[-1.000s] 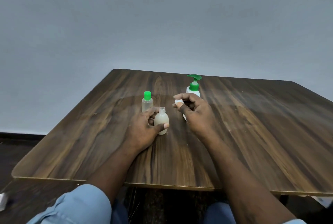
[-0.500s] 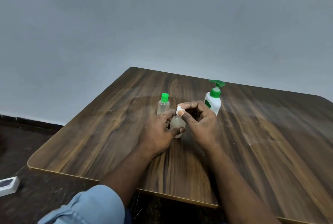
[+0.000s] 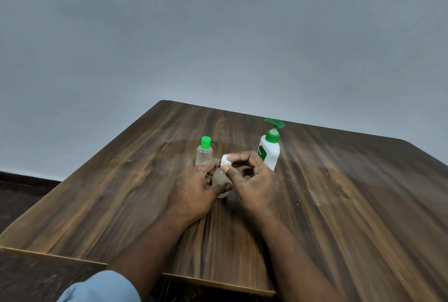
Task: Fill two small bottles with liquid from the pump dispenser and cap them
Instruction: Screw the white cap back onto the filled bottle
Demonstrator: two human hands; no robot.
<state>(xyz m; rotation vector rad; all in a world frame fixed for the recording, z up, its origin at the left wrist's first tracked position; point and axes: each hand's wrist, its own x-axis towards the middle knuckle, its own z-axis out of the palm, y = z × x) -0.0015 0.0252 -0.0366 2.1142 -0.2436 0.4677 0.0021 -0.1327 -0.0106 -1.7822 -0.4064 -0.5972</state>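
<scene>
Left hand grips the small bottle — right hand pinches its white cap.

Grips small bottle on table with left hand, pinches white cap atop it with right hand; green-capped bottle at 11 o'clock, pump dispenser at 1 o'clock

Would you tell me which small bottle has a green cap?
The clear bottle standing behind the left hand; the gripped bottle has a white cap pinched by the right hand.
</scene>
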